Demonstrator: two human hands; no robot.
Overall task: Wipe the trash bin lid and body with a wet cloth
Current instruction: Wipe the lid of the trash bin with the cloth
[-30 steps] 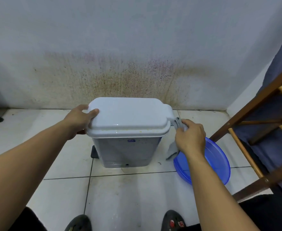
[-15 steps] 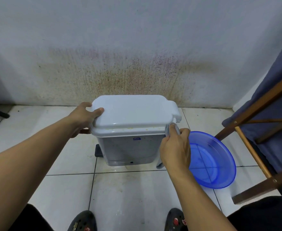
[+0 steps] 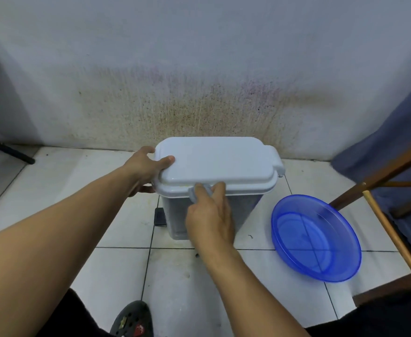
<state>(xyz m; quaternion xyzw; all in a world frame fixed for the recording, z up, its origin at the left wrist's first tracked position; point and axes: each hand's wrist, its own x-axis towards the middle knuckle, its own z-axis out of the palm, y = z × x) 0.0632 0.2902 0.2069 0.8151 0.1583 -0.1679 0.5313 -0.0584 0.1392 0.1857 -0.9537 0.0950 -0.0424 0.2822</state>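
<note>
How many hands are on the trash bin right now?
2. The left hand grips the lid at its left end, thumb on top; the right hand holds the cloth against the trash bin front rim, below the lid.

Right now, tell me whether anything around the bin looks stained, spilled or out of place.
The wall behind the bin is odd: brown and purplish speckles spread across it, densest just above the lid. The floor tiles in front carry yellowish smears. The basin sits level; no spill shows.
</note>
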